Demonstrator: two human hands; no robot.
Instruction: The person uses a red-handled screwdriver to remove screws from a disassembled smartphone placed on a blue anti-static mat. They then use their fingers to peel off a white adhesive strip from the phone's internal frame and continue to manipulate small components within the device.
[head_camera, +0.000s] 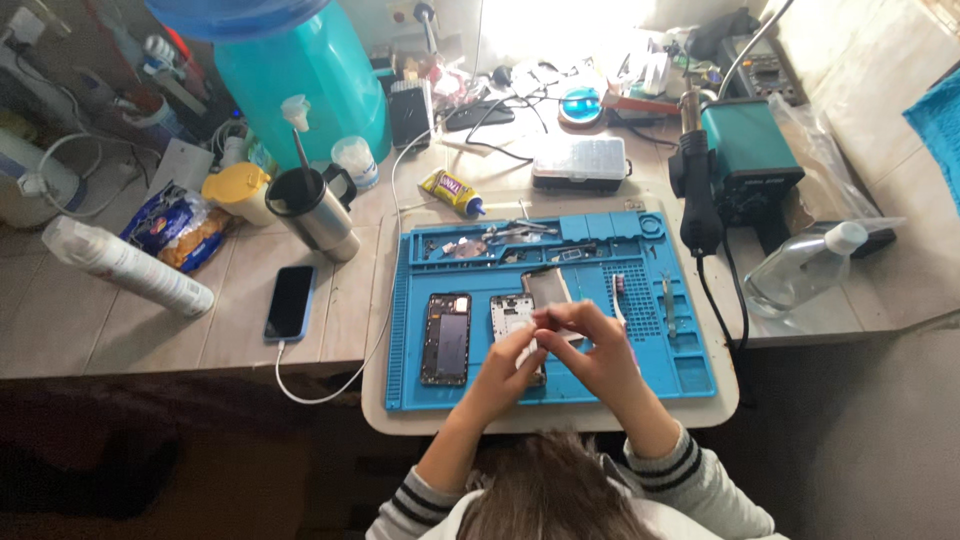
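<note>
Seen from the head camera, both hands meet over the middle of a blue silicone repair mat (690, 375). The left hand (508, 368) and the right hand (592, 345) pinch between their fingertips a small pale part (543, 330), too small to identify; it may be a thin strip or sticker. It is held just above an opened phone body (512, 320) with a whitish inner plate, which lies flat on the mat. Just beside that, to the left, lies a second opened phone frame (446, 338), dark with its internals showing. A grey panel (547, 286) rests above the hands, near the mat's tool slots.

The mat sits on a pale board over a tiled worktop (130, 330). On the tiles lie a dark smartphone (290, 302) on a white cable, a steel mug (315, 207), a teal water container (305, 75), a teal hot-air station (745, 150) and a clear bottle (805, 268). Bright window light washes out the far edge.
</note>
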